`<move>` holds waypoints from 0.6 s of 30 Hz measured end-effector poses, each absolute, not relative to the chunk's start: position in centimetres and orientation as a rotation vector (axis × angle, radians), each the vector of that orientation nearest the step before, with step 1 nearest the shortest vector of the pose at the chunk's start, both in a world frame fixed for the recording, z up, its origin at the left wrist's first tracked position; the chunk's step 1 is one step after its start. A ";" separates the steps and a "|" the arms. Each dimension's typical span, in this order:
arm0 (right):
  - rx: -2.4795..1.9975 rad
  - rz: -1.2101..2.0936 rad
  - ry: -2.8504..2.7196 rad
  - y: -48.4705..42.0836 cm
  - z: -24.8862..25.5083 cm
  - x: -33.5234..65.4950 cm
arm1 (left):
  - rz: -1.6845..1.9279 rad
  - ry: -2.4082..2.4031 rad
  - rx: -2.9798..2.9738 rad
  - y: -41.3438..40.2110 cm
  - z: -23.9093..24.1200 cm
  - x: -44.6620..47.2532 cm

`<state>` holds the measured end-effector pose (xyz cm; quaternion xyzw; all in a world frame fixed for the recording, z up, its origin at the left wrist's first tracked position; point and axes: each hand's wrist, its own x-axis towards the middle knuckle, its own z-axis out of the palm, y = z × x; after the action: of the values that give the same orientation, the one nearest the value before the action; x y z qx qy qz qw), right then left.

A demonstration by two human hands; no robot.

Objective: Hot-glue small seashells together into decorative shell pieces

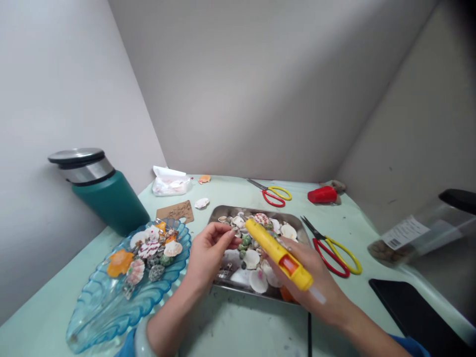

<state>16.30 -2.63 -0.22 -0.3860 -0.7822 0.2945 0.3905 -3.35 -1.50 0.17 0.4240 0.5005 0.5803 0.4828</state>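
My right hand (303, 277) is wrapped round a yellow glue gun (273, 250), a pale glue stick poking out of its rear end. Its front end points up and left, close to my left hand (211, 253). The left fingertips are pinched together over the tray; what they hold is too small to make out. Below both hands lies a metal tray (256, 295) filled with seashells, among them a white shell (251, 259), a red-striped scallop shell (261, 218) and several green snail shells (245, 241). My hands and the glue gun hide part of the tray.
Left: a blue leaf-shaped dish (107, 307) of shells, a green bottle (111, 201), brown card (176, 212) and tissue pack (171, 182). Right: scissors (336, 253), a red cup-shaped object (322, 195), a clear container (405, 235) and a black flat object (412, 307). More scissors (271, 192) lie behind.
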 end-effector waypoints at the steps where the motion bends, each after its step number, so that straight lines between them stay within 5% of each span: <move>1: -0.945 0.728 -2.047 -2.6 -0.2 16.4 | 1.416 1.207 1.007 -1.4 0.1 -3.4; 18: -0.859 0.720 -2.210 -1.9 -1.0 16.4 | 1.378 1.065 0.856 -1.3 -0.5 -3.9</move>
<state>16.40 -1.88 -1.03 -0.3277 -0.8432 0.2748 0.3257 -3.88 -1.27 -0.48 0.3639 0.4527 0.5860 0.5650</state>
